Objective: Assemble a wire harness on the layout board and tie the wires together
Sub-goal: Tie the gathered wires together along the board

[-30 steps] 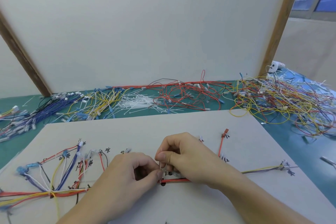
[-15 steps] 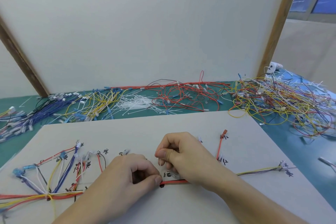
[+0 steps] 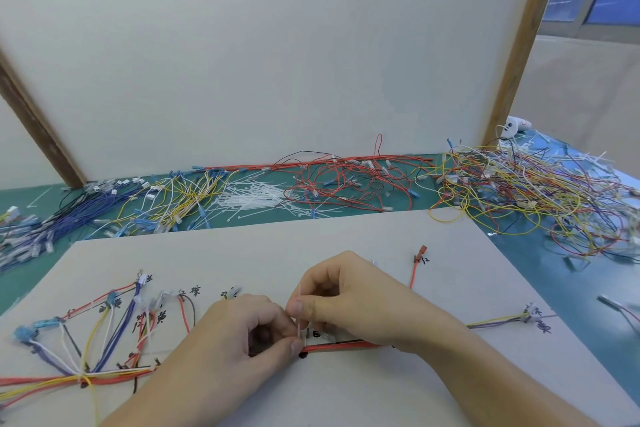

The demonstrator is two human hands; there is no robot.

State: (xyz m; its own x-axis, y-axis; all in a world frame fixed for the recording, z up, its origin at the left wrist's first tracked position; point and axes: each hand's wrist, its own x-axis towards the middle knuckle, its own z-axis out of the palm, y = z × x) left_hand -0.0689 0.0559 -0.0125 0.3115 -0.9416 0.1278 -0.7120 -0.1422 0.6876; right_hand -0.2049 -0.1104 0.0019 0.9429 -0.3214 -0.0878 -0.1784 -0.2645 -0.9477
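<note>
Head view: right hand (image 3: 360, 302) pinches thin white cable tie (image 3: 299, 322); left hand (image 3: 242, 340) pinches red wire bundle (image 3: 341, 346) on layout board (image 3: 346, 239). Tie light, springy, slippery; grip near tail end.

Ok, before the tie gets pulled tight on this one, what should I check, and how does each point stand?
1. Cable tie stands upright at the wire bundle: ok.
2. Right hand pinches the tie's tail: ok.
3. Left hand has a grip at the tie's base, thumb against the bundle: ok.
4. Tail threaded through the tie's head: cannot tell, fingers hide it.
5. Bundle lies flat on the layout board: ok.
6. Earlier knot on the left branch holds its wires together: ok.
</note>
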